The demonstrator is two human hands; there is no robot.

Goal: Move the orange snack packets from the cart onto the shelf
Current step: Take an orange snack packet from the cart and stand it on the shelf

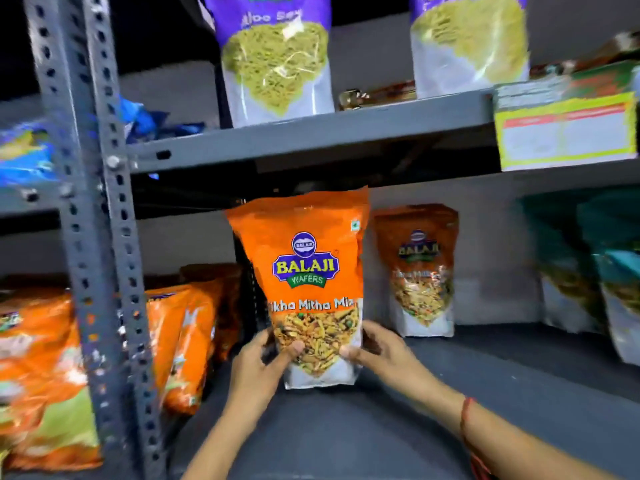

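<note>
Packet (310,285) is upright on the lower shelf (450,393) right now, long axis running 12 to 6, label facing me. I've got both hands on its bottom end: left hand (258,367) clamped on the lower left corner with the thumb pressed across the clear window, right hand (377,351) doing the same on the lower right corner. So both sets of fingers are closed around the same orange packet, gripping it from roughly 7 and 5 o'clock. Its base looks like it's touching the shelf surface or just about, hard to say for sure from this angle.

What matters for the next bit, I reckon: the packet sits straight ahead at 12 o'clock from my wrists, both hands about equally near, and all the weight is above the grip. If I let go unevenly it'll probably tip. There's a second orange packet (417,271) standing further back at about 2 o'clock, well apart, and a stack of orange packs (187,341) lying down off at 9 o'clock past the upright post (104,237). Purple bags (277,60) are on the shelf above. Cart isn't in view.
</note>
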